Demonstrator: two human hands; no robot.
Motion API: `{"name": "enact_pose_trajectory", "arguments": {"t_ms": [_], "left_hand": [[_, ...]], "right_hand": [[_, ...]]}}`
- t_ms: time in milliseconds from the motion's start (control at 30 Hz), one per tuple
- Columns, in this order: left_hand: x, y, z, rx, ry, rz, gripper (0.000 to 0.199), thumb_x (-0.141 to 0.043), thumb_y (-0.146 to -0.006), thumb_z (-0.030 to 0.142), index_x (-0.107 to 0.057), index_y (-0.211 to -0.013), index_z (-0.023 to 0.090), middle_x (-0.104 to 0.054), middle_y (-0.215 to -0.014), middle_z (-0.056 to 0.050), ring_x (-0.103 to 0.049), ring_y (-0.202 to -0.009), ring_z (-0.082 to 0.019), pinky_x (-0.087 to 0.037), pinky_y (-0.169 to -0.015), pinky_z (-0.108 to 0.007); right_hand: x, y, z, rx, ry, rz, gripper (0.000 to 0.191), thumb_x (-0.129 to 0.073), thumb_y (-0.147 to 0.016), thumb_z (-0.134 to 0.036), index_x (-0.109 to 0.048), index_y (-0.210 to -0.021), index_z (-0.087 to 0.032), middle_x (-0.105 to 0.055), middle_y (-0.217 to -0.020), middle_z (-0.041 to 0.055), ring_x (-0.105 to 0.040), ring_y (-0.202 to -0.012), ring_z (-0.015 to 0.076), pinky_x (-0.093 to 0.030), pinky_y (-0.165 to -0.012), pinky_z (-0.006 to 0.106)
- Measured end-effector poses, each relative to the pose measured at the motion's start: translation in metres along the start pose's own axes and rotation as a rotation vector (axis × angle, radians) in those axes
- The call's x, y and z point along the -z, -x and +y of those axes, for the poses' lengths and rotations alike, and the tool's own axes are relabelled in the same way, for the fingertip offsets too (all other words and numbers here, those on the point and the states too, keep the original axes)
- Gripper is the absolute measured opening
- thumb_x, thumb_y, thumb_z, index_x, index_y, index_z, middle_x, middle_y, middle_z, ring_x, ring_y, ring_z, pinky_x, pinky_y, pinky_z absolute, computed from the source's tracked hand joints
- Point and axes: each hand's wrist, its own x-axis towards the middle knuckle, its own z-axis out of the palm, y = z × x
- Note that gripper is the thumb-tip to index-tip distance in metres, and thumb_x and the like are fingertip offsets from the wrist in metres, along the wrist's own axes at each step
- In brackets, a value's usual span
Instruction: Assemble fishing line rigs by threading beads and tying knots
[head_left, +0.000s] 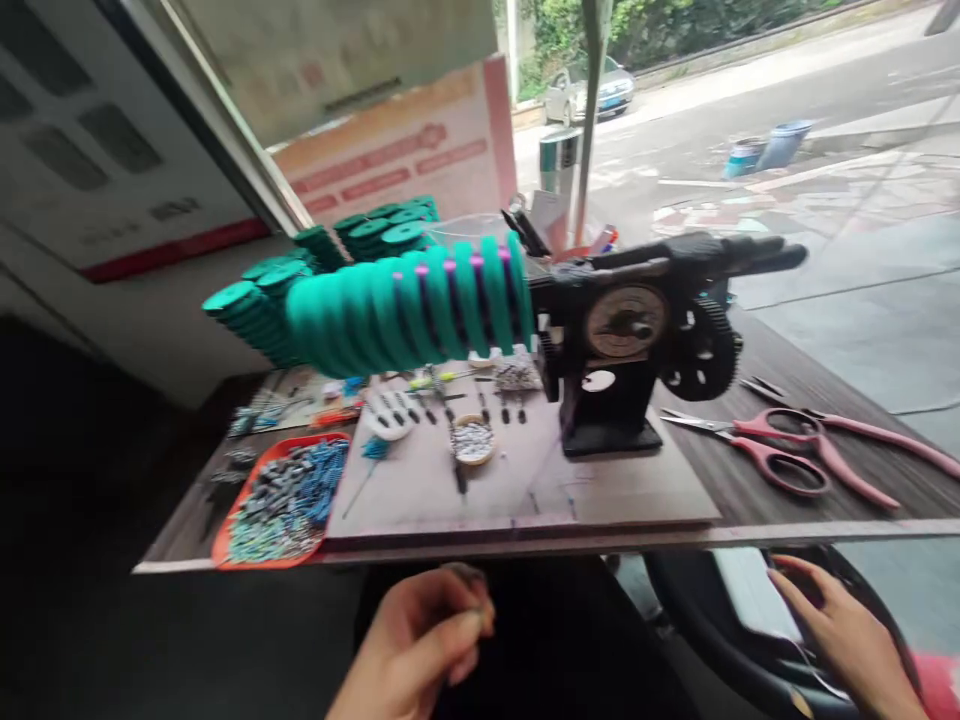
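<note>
My left hand (427, 635) is in front of the table edge, over dark clothing, its thumb and fingertips pinched together; whatever lies between them is too small to tell. At the lower right my right hand (847, 620) has its fingers on the right edge of a white flat device (754, 595) with a white cable, above a black seat (690, 620). On the table, a black geared machine (626, 330) carries a row of green spools (405, 310). A small round dish of white beads (472, 440) sits on a pale board (435, 500).
An orange-red tray (217, 550) of blue, grey and green pieces stands at the table's left. Pink-handled scissors (787, 465) and pink-handled pliers (855, 470) lie on the right. More green spools (247, 300) stand behind. A window shows a road with a parked car (589, 92).
</note>
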Motion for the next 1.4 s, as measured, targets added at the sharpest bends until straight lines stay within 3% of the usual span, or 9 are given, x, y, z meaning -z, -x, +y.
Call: {"name": "enact_pose_trajectory", "arguments": {"t_ms": [67, 167, 300, 467, 633, 900, 1133, 1233, 1400], "left_hand": [[-0.004, 0.002, 0.001, 0.026, 0.119, -0.025, 0.020, -0.078, -0.053, 0.028, -0.064, -0.054, 0.014, -0.058, -0.068, -0.002, -0.038, -0.050, -0.006, -0.030, -0.048, -0.020], [0.000, 0.004, -0.007, 0.024, 0.228, -0.064, 0.014, -0.076, -0.057, 0.022, -0.065, -0.059, 0.013, -0.059, -0.070, -0.002, -0.040, -0.051, -0.005, -0.032, -0.050, -0.018], [0.006, 0.003, -0.017, -0.014, 0.319, -0.142, 0.010, -0.074, -0.060, 0.016, -0.065, -0.062, 0.013, -0.060, -0.070, 0.000, -0.043, -0.052, -0.004, -0.034, -0.051, -0.016], [0.003, 0.006, -0.019, -0.010, 0.426, -0.171, 0.015, -0.075, -0.056, 0.017, -0.061, -0.058, 0.012, -0.057, -0.061, 0.001, -0.042, -0.047, -0.005, -0.040, -0.048, -0.019], [-0.001, 0.006, -0.018, 0.021, 0.419, -0.151, 0.019, -0.076, -0.052, 0.019, -0.060, -0.061, 0.013, -0.058, -0.060, 0.001, -0.042, -0.043, -0.007, -0.043, -0.041, -0.023], [0.000, 0.004, -0.012, 0.066, 0.407, -0.188, 0.017, -0.077, -0.051, 0.015, -0.062, -0.055, 0.009, -0.056, -0.059, 0.000, -0.047, -0.050, -0.004, -0.031, -0.043, -0.013], [-0.001, 0.003, -0.008, 0.144, 0.309, -0.237, 0.010, -0.070, -0.052, 0.014, -0.062, -0.058, 0.012, -0.052, -0.060, 0.001, -0.040, -0.053, -0.006, -0.027, -0.045, -0.016], [0.001, 0.004, -0.003, -0.109, -0.039, -0.203, 0.008, -0.064, -0.060, 0.015, -0.059, -0.054, 0.015, -0.047, -0.056, 0.003, -0.037, -0.052, -0.008, -0.027, -0.049, -0.020], [0.009, 0.011, -0.003, -0.579, -0.645, -0.006, 0.013, -0.057, -0.072, 0.015, -0.061, -0.060, 0.018, -0.052, -0.068, -0.001, -0.046, -0.062, -0.015, -0.033, -0.056, -0.025]], "right_hand": [[-0.001, 0.056, -0.025, 0.236, -0.184, -0.131, 0.022, -0.060, -0.068, -0.033, -0.065, -0.088, -0.025, -0.068, -0.091, 0.0067, -0.063, -0.082, 0.0297, -0.049, -0.077, 0.039], [-0.008, 0.152, -0.079, 0.676, -0.452, -0.394, 0.029, -0.064, -0.067, -0.046, -0.069, -0.087, -0.026, -0.068, -0.094, 0.0065, -0.061, -0.090, 0.0296, -0.047, -0.080, 0.036], [-0.025, 0.233, -0.151, 0.760, -0.671, -0.620, 0.028, -0.063, -0.071, -0.047, -0.069, -0.080, -0.022, -0.068, -0.080, 0.0049, -0.058, -0.070, 0.0204, -0.045, -0.063, 0.029], [-0.047, 0.245, -0.167, 0.509, -0.934, -0.850, 0.030, -0.076, -0.062, -0.042, -0.069, -0.077, -0.017, -0.059, -0.058, -0.0017, -0.038, -0.046, 0.0066, -0.028, -0.046, 0.020], [-0.058, 0.253, -0.159, 0.323, -1.087, -0.898, 0.034, -0.080, -0.057, -0.042, -0.069, -0.078, -0.018, -0.060, -0.060, -0.0007, -0.046, -0.052, 0.0079, -0.030, -0.049, 0.019], [-0.042, 0.243, -0.159, 0.392, -0.959, -0.977, 0.040, -0.069, -0.064, -0.054, -0.053, -0.069, -0.018, -0.047, -0.053, -0.0045, -0.033, -0.039, 0.0047, -0.024, -0.040, 0.018], [-0.026, 0.226, -0.163, 0.827, -0.675, -0.703, 0.027, -0.061, -0.075, -0.040, -0.054, -0.062, -0.018, -0.047, -0.053, -0.0029, -0.037, -0.050, 0.0096, -0.024, -0.049, 0.023], [-0.016, 0.233, -0.159, 1.152, -0.440, -0.517, 0.015, -0.055, -0.076, -0.021, -0.056, -0.062, -0.018, -0.052, -0.055, -0.0004, -0.038, -0.049, 0.0112, -0.023, -0.050, 0.025], [0.006, 0.251, -0.171, 1.849, 0.249, 0.013, 0.024, -0.039, -0.069, 0.001, -0.055, -0.067, -0.017, -0.054, -0.053, 0.0014, -0.040, -0.044, 0.0128, -0.026, -0.047, 0.026]]}}
